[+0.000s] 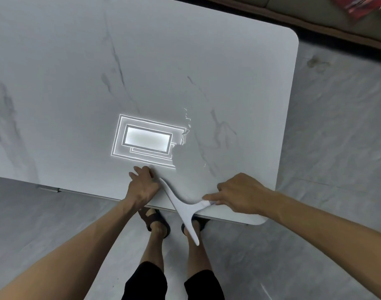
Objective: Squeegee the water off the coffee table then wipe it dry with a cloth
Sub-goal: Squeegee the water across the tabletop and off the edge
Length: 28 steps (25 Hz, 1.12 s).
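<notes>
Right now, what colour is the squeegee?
White, plain; the squeegee shows clearly in the head view.

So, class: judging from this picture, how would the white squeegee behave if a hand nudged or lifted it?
The squeegee looks thin, moulded plastic: probably light and stiff. Its handle overhangs the table edge, so a nudge may tip it off. On the glossy, wet-looking top it would likely slide easily.

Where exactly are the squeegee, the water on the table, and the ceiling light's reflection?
squeegee (186,210): head view, on the white body where blade and handle meet.
water (186,132): head view, on the glinting puddle edge.
light reflection (147,139): head view, on the bright inner rectangle.
</notes>
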Tool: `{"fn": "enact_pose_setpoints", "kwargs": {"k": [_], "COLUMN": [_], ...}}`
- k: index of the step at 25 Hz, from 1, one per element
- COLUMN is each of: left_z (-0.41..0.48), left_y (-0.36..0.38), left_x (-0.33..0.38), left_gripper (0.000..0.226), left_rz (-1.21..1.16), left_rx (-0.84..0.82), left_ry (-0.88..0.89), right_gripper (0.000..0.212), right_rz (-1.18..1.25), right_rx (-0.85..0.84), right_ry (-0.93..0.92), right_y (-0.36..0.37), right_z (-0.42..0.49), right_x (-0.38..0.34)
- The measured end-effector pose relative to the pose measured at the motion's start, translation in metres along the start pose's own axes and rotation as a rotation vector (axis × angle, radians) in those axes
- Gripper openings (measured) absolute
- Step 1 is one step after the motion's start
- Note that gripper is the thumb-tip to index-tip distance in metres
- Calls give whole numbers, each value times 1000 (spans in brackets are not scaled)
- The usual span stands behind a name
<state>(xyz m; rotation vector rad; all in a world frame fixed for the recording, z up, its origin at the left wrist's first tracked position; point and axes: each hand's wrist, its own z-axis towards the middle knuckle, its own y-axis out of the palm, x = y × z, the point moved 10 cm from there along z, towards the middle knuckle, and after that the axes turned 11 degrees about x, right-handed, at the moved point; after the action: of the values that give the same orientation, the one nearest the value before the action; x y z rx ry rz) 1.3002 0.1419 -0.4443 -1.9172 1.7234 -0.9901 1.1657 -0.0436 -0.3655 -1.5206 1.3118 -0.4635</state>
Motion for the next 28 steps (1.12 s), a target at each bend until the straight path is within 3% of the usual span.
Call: {"fn": "enact_pose_setpoints", "kwargs": {"k": [9,12,14,18,21,24,28], "left_z": [-1,-3,-6,-14,-11,-3,4], "left_y": [6,-4,-20,-46,-56,-56,-46], "left_x": [2,1,0,-17,-32,-37,-18], "left_gripper": [30,26,26,27,23,25,29], "left_rz": [30,-14,-73,-182,-234,-238,-226], "left_rx": [-32,-16,79,250,316,294,219], "left_ry": [-38,-50,-49,-152,-201,-187,-124], "right_gripper": [36,47,59,40,38,36,33], "right_rz": [-118,-181,-206,-14,55,59,78], "right_rx": [74,98,137,108,57,137,244], "right_ry": [275,334,290,73,-16,40,217], "right_y": [-35,-57,-68,-50,-29,-38,-62], "right_z": [-76,-93,-88,-15,58,101,98], "right_x": [123,146,135,56,6,14,81]}}
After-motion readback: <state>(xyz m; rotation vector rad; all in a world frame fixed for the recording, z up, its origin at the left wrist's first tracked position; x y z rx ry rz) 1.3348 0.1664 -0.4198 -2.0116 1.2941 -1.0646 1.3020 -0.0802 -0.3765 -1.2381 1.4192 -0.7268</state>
